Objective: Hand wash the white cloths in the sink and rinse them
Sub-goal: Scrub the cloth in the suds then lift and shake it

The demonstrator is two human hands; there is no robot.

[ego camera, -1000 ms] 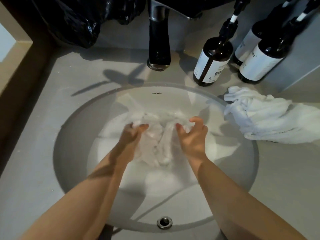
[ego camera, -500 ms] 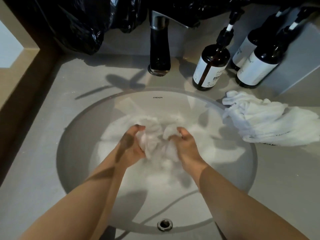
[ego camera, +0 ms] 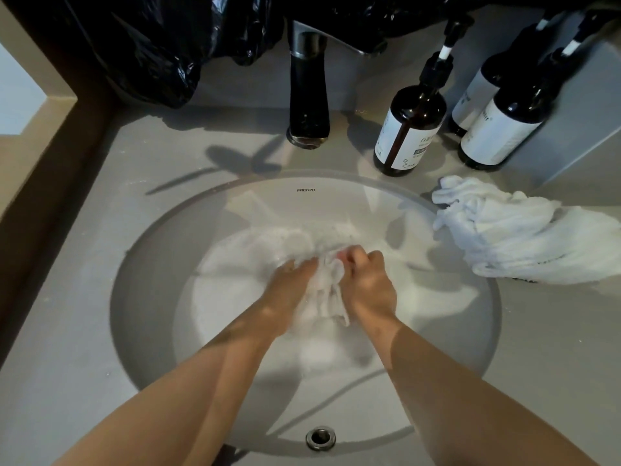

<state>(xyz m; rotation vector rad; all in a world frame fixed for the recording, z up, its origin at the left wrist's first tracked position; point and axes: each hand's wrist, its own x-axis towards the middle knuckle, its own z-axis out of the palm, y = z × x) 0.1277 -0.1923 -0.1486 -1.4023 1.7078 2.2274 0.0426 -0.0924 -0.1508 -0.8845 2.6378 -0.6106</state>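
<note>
In the grey bench [ego camera: 84, 270] sits a white sink [ego camera: 235, 203] of sudsy water. In it the left hand [ego camera: 290, 289] curls its fingers into a bunched white cloth [ego camera: 327, 292]. The right hand [ego camera: 369, 287] clenches the same cloth from the other side. Further right, a second cloth [ego camera: 524, 237] lies on the bench at the sink's rim.

Grey matte counter [ego camera: 84, 297]. Black tap [ego camera: 308, 95] upright at back, shadow thrown left across counter. Crumpled black plastic bag [ego camera: 161, 45] hangs behind tap. Brown pump bottle [ego camera: 408, 129] with white label right of tap. Two matching bottles [ego camera: 497, 129] further right, against grey block [ego camera: 591, 105]. Tan ledge [ego camera: 30, 153] along left side. Light dim, hard-edged.
</note>
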